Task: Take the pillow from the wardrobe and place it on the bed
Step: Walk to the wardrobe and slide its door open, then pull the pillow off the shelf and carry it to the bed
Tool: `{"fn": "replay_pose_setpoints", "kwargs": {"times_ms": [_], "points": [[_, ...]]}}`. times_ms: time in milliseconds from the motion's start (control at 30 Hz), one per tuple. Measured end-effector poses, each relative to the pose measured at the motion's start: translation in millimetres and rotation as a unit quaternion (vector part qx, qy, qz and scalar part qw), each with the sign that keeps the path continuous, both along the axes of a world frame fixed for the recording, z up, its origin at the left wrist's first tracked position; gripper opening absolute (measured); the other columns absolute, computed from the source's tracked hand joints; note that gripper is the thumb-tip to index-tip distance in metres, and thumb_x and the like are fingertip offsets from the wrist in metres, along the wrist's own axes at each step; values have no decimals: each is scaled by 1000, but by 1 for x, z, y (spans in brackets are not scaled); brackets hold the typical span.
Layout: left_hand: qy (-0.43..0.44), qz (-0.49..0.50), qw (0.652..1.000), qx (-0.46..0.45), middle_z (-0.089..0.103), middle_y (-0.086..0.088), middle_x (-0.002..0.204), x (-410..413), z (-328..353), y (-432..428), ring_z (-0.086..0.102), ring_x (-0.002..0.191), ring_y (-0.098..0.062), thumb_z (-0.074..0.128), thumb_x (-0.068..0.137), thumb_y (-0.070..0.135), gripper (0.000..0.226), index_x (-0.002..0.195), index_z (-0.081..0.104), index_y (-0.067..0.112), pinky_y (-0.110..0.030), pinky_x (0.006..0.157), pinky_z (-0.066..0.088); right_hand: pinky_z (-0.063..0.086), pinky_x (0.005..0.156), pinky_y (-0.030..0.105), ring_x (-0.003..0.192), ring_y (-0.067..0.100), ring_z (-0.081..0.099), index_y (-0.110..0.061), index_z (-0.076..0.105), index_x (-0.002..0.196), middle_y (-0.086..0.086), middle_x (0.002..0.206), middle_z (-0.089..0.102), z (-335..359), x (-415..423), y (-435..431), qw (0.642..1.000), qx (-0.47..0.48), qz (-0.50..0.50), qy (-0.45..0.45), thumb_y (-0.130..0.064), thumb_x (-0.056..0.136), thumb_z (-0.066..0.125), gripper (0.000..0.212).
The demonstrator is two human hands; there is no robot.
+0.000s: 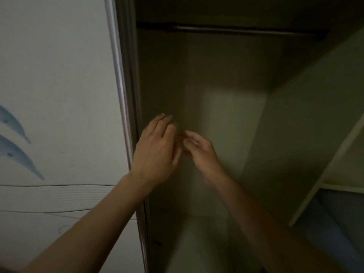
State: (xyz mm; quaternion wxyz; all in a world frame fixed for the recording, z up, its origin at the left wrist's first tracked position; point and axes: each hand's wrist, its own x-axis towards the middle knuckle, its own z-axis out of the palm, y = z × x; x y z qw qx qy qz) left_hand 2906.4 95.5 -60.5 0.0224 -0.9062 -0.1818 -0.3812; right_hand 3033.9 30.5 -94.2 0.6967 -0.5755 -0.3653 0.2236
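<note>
I look into the dim open wardrobe point(226, 79), a beige compartment with bare walls. No pillow shows in this compartment. My left hand point(157, 146) reaches in near the left edge, fingers slightly spread, holding nothing. My right hand point(199, 148) is just to its right, blurred, fingers loosely curled toward the left hand, with nothing visible in it. The two hands almost touch at the fingertips. The bed is out of view.
A white sliding door point(59, 95) with blue leaf shapes covers the left side, edged by a metal frame point(120, 85). A hanging rail point(236, 29) runs across the top. At the right stands a white shelf divider point(327, 174) with something blue point(334, 229) below it.
</note>
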Motion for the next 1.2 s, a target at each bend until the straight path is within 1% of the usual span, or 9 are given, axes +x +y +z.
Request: {"fn": "replay_pose_setpoints", "kwargs": {"times_ms": [67,167,367,533,667,800,900,1000,1200], "points": [[-2,-14,999,-53,47,-12,145,11,-13,-5,35,139,-27,50,92,33,46,132,51,11,-42,114,32,49,95,35,110,14,63,-27,64,113,-3,117,68,-1,8,-19,999,-10,-29,-13,-13,97,54,24],[-13,-59,989,-132,48,-12,143,35,-32,-19,39,135,-26,48,94,35,49,135,48,9,-42,111,36,49,91,27,108,11,62,-15,61,122,2,121,66,-5,22,-56,995,-25,-89,-26,-14,99,51,25],[-21,-143,971,-189,49,-9,142,81,-52,-70,40,132,-23,46,97,37,46,137,46,14,-33,109,30,50,98,39,118,17,60,-26,63,110,2,126,65,-16,48,-139,977,-41,-208,-38,-26,101,48,18],[-31,-197,957,-210,53,-8,140,114,-59,-122,42,131,-22,50,97,32,42,134,50,13,-24,107,25,48,102,40,117,16,59,-22,62,117,1,120,66,-23,71,-210,958,-30,-284,-27,-33,102,43,27],[-29,-228,948,-218,56,-9,135,141,-64,-174,45,127,-23,53,95,31,41,131,54,11,-17,104,21,51,98,40,111,19,64,-25,67,105,-1,110,70,-30,89,-273,943,-7,-333,-1,-30,102,43,25],[-12,-252,940,-229,58,-9,131,160,-76,-237,48,123,-24,56,93,28,39,128,55,11,-23,104,28,50,79,12,92,-5,68,-28,67,99,-10,97,74,-41,100,-340,933,-3,-359,-4,-21,103,41,27],[6,-263,935,-238,59,-9,128,171,-85,-284,51,120,-26,57,94,25,36,127,56,11,-24,102,31,49,92,25,98,0,66,-27,67,100,-12,100,73,-50,112,-386,924,-13,-383,20,-21,102,43,25],[9,-259,933,-250,61,-10,125,182,-94,-320,52,118,-26,55,94,26,35,125,57,9,-23,100,31,46,105,39,114,20,62,-12,64,117,9,120,68,-60,124,-425,920,-11,-388,47,-22,102,43,28],[25,-222,928,-299,61,-10,123,201,-118,-359,52,116,-27,57,94,25,34,124,58,9,-29,97,36,48,95,31,107,16,63,-27,62,104,0,111,66,-82,133,-483,918,-8,-390,67,-24,104,37,25]]}}
